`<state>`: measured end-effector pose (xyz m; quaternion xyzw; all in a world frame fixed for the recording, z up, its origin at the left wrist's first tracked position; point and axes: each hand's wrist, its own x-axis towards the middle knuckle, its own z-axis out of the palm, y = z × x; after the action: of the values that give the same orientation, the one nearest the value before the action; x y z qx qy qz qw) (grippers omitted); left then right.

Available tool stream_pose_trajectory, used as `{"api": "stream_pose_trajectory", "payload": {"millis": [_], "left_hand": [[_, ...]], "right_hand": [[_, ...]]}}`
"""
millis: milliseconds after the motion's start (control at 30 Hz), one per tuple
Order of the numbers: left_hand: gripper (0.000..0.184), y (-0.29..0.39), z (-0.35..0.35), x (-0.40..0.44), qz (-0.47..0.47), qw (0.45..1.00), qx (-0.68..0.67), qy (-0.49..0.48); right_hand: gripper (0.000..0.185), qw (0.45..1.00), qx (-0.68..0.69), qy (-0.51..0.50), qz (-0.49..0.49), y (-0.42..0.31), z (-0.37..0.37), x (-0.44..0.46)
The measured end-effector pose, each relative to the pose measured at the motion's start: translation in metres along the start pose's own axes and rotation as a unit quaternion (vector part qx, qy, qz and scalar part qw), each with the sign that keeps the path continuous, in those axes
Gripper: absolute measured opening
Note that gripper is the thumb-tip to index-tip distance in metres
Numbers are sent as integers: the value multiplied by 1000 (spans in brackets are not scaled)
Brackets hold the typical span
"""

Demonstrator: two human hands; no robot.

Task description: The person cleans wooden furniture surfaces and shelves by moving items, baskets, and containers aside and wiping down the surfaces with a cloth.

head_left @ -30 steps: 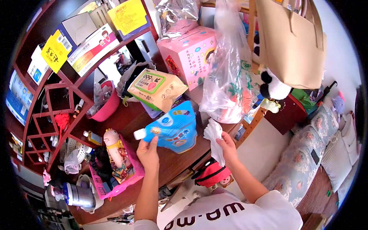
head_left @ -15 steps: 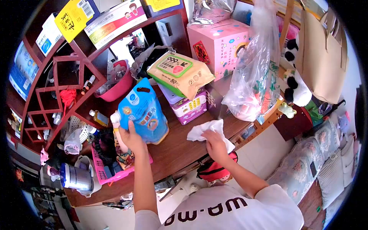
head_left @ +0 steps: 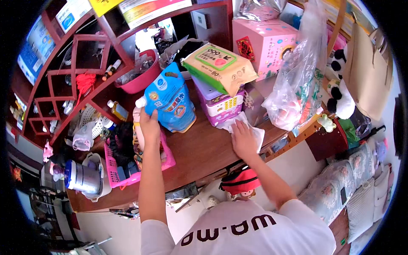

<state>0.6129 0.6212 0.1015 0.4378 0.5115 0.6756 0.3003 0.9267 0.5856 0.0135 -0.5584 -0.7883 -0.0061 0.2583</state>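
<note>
My left hand (head_left: 149,124) grips the lower left side of a blue pouch (head_left: 170,101) with a white cap, just behind the pink basket (head_left: 166,158). The pouch stands tilted on the brown desk (head_left: 199,146). My right hand (head_left: 244,138) lies over a white cloth (head_left: 256,132), fingers extended, pressing it on the desk. Behind the cloth is a purple box (head_left: 221,106), with a wipes pack (head_left: 217,66) resting on top.
A pink carton (head_left: 265,46) and a clear plastic bag (head_left: 293,93) stand at the back right. A pink bin (head_left: 142,76) is behind the pouch. Left are a lattice shelf (head_left: 74,72) and a lidded tub (head_left: 83,176). Below the desk edge hangs a red bag (head_left: 242,180).
The pouch went from held sideways to more upright on the desk, in my left hand. My right hand has lowered the cloth and spread it on the desk. The head view has shifted.
</note>
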Motion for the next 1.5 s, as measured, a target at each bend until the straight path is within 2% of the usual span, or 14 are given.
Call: {"api": "stream_pose_trajectory", "payload": {"millis": [33,67,133,200,333,400,500,667,733,867,1067,1133,1367,1500], "left_hand": [[39,8,0,-1,1,1000,28,-14],[39,19,3,-6,2,1000,28,-10],[42,37,10,-19,-18,995,100,3],[48,37,5,-26,-5,992,127,-2],[57,43,-10,-60,85,987,132,24],[52,53,-19,-82,120,981,152,12],[38,63,-17,-110,118,982,149,0],[25,56,45,-137,193,957,136,-168],[27,60,88,-146,121,958,78,-250],[31,53,161,-143,171,917,74,-354],[34,73,227,-121,403,843,184,-306],[34,72,237,-115,409,841,181,-305],[35,71,267,-86,476,799,271,-249],[34,69,263,-79,454,795,271,-297]], "right_hand": [[39,997,-34,63,20,-18,15,-4],[38,998,52,12,37,-40,13,-6],[40,984,144,-98,-26,-83,29,-23],[34,952,198,-80,-220,-120,31,-44],[28,906,267,-117,-308,-94,18,-37],[29,933,310,-66,-172,-44,6,-34],[29,974,182,41,-126,28,-21,-24],[31,970,221,83,-55,5,-12,-51],[30,953,290,45,-78,-5,-24,-49],[24,936,306,139,102,21,-62,-17],[36,915,225,192,273,111,-91,-25],[40,860,286,358,223,120,-111,-30],[40,835,326,300,325,151,-121,-45],[42,833,281,312,360,130,-130,-43]]}}
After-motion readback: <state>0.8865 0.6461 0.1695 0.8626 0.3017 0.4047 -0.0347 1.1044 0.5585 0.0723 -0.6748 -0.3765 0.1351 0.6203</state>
